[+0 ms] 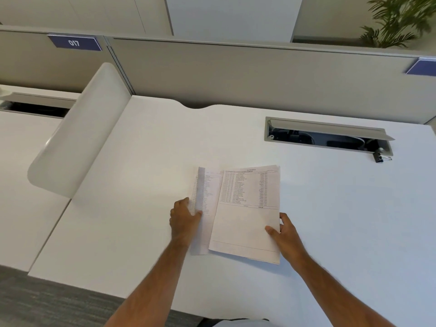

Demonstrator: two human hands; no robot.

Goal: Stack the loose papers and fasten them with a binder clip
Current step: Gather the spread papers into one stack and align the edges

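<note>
Printed papers (245,215) lie on the white desk (342,220) in a loose, uneven pile; the top sheet carries a table of text and sits skewed over sheets that stick out to the left. My left hand (185,220) grips the left edge of the lower sheets, which curls upward. My right hand (283,230) holds the right edge of the top sheets, thumb on the paper. A black binder clip (381,158) with silver handles rests far right, by the corner of the cable tray, apart from both hands.
An open cable tray (328,135) is set into the desk at the back right. A curved white divider (77,138) stands on the left. Grey partition panels (236,74) close the back. A plant (401,20) shows top right.
</note>
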